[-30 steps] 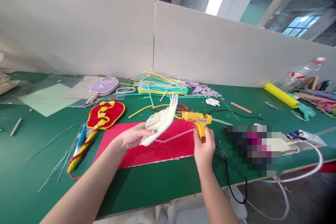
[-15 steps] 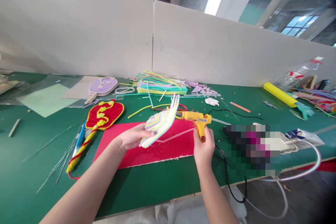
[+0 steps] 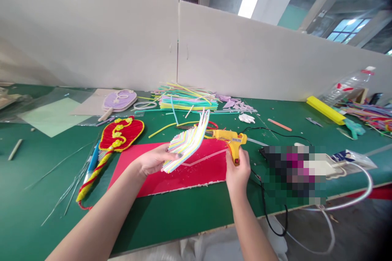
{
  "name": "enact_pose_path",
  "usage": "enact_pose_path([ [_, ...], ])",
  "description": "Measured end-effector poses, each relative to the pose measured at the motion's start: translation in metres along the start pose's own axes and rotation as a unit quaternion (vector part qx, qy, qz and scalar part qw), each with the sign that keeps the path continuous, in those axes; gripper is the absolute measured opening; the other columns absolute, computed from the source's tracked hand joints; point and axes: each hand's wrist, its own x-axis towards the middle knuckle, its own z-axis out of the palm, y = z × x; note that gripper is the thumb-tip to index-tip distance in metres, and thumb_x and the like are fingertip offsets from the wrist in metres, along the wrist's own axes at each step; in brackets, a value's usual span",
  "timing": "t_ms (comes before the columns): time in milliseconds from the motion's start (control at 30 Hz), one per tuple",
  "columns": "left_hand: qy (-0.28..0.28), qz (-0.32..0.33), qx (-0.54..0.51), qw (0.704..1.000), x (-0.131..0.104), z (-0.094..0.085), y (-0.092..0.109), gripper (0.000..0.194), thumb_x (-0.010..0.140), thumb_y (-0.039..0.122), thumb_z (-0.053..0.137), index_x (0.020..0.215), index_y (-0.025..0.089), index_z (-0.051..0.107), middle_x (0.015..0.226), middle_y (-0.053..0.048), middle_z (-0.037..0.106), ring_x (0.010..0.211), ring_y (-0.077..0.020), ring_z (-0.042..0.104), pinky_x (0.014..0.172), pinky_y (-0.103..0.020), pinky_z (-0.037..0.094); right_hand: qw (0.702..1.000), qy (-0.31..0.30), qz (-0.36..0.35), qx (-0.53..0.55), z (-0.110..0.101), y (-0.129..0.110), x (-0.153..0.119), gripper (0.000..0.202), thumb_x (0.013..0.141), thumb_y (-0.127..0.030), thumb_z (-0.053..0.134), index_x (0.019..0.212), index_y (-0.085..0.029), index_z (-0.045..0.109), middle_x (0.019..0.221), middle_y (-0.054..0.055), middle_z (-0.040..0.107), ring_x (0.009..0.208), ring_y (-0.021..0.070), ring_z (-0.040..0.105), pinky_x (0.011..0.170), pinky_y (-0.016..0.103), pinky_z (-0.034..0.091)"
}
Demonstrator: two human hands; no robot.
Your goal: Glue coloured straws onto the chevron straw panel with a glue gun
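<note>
A panel of bent pastel pipe cleaners (image 3: 187, 142), striped pink, yellow, white and blue, is pinched in my left hand (image 3: 156, 159), thumb on top. The panel is tilted above a red board (image 3: 199, 171). My right hand (image 3: 239, 169) is wrapped round the handle of a yellow hot glue gun (image 3: 231, 138). Its nozzle points left, close to the panel's right edge; whether the two touch I cannot tell. One pale bent strip (image 3: 202, 160) shows over the board between my hands.
Behind lies a pile of pastel pipe cleaners (image 3: 190, 100). At left rest a red and yellow fan (image 3: 122, 134) and a purple fan (image 3: 119, 100). To the right are a black cord (image 3: 263, 200), a yellow strip (image 3: 326, 110) and a plastic bottle (image 3: 349, 87). A grey partition (image 3: 245, 49) stands behind.
</note>
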Motion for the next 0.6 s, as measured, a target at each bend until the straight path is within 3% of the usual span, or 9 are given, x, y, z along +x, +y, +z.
enact_pose_path([
  [600,-0.013,-0.002,0.009,1.0,0.0003,-0.0043,-0.003,0.052,0.048,0.028,0.09,0.094,0.013,0.072,0.077,-0.003,0.07,0.059,-0.0104,0.057,0.049,-0.017,0.042,1.0,0.005,0.01,-0.002,-0.0005,0.0009,-0.0001,0.027,0.089,-0.033,0.051,0.106,-0.014,0.06,0.088,0.009,0.055,0.08,0.021,0.058,0.07,0.034,0.05],
])
